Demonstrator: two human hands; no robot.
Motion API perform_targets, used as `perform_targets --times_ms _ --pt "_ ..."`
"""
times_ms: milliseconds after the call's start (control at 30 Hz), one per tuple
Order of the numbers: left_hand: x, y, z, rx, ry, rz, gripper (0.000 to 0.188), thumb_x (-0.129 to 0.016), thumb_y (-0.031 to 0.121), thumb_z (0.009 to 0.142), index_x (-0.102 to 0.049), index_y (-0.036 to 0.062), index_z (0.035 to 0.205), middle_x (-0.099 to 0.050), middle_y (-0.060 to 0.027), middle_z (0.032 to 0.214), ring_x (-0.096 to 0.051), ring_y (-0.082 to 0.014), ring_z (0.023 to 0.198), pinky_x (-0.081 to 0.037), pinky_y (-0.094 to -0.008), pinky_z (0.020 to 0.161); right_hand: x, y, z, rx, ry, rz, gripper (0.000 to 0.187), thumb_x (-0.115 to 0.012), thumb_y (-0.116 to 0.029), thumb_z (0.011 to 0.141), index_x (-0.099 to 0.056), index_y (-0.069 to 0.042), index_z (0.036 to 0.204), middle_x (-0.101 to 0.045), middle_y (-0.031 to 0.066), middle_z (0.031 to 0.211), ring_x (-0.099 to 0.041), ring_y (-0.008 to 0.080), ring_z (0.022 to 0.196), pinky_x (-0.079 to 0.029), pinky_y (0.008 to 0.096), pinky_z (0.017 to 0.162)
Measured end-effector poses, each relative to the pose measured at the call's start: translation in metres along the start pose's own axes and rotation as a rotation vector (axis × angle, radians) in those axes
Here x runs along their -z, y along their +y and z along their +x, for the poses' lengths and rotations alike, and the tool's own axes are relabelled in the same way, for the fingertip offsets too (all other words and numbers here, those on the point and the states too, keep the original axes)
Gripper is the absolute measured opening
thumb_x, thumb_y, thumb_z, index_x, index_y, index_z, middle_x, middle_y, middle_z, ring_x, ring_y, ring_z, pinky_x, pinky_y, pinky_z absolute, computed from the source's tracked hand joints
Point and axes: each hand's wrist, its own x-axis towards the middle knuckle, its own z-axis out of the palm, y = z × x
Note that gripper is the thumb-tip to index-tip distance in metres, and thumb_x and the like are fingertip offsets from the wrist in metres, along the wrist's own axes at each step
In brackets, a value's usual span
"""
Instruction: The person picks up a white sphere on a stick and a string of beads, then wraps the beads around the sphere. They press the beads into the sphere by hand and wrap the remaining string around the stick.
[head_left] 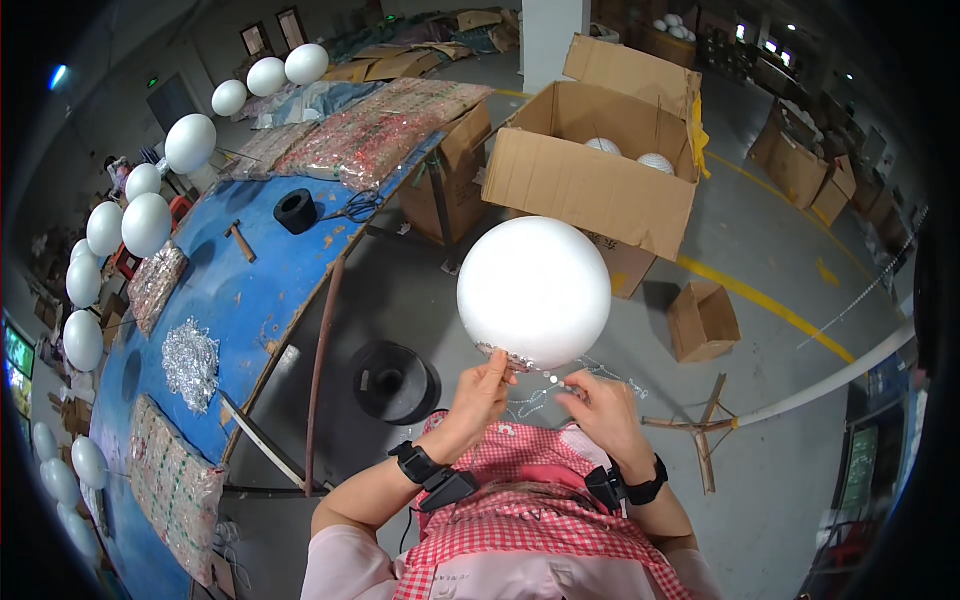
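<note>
A large white ball [533, 290] is in front of me, with a band of silver trim along its lower edge. My left hand [484, 398] is closed at that edge, thumb up against the trim. Just to the right, my right hand [604, 412] has thumb and fingers pinched together on a thin silver bead string [622, 378]. One small white bead shows between the two hands. Loops of the string hang below the ball, over my red checked apron [500, 455]. The fingertips of my left hand are partly hidden.
On the left stands a blue table [270, 270] with a hammer [240, 242], black tape roll [296, 211], scissors [358, 207] and silver bead pile [190, 365]. White balls [147, 224] line its far side. Ahead is an open cardboard box [590, 165]; a black spool [395, 383] lies below.
</note>
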Motion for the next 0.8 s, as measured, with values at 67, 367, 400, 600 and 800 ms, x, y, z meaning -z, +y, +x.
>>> perform_targets --times_ms 67,367,400,600,800 --pt "-0.001 0.001 -0.001 0.021 -0.010 0.024 0.050 -0.043 0.053 0.094 -0.052 0.0068 0.076 -0.027 0.0099 0.049 -0.020 -0.0026 0.038 -0.013 -0.0222 0.035 -0.008 0.017 -0.002 -0.060 0.025 -0.006 0.014 -0.062 -0.017 0.086 -0.062 -0.004 0.091 -0.059 0.0087 0.061 -0.057 0.0177 0.054 -0.043 0.0286 0.050" --pt "0.000 -0.005 0.001 0.015 -0.022 0.073 0.056 -0.038 0.059 0.093 -0.051 0.0063 0.077 -0.026 0.0093 0.050 -0.020 -0.0035 0.040 -0.014 -0.0228 0.037 0.012 -0.009 -0.004 -0.204 -0.052 0.720 0.019 -0.058 -0.015 0.091 -0.067 0.002 0.091 -0.057 -0.0041 0.061 -0.045 0.0001 0.056 -0.035 0.0189 0.049" --pt "0.000 -0.005 0.001 0.014 -0.023 0.074 0.056 -0.038 0.059 0.093 -0.051 0.0063 0.077 -0.026 0.0093 0.050 -0.020 -0.0035 0.040 -0.014 -0.0228 0.037 0.011 -0.005 -0.004 -0.216 -0.037 0.684 0.017 -0.061 -0.014 0.089 -0.068 0.001 0.089 -0.057 -0.0040 0.061 -0.044 0.0000 0.056 -0.034 0.0190 0.049" --pt "-0.003 -0.004 -0.001 0.073 -0.029 0.008 0.061 -0.034 0.064 0.091 -0.050 0.0057 0.079 -0.027 0.0077 0.051 -0.021 -0.0043 0.041 -0.014 -0.0222 0.037 -0.007 0.001 -0.001 -0.180 0.150 0.634 0.014 -0.065 -0.013 0.085 -0.067 0.001 0.085 -0.054 -0.0030 0.054 -0.046 0.0009 0.054 -0.036 0.0204 0.048" --pt "-0.005 0.001 -0.004 0.156 -0.092 -0.043 0.064 -0.030 0.067 0.089 -0.049 0.0060 0.081 -0.026 0.0072 0.051 -0.021 -0.0052 0.041 -0.016 -0.0218 0.036 -0.017 0.009 -0.001 -0.121 0.215 0.294 0.012 -0.068 -0.015 0.080 -0.066 -0.004 0.083 -0.055 0.0107 0.054 -0.055 0.0155 0.043 -0.039 0.0283 0.045"
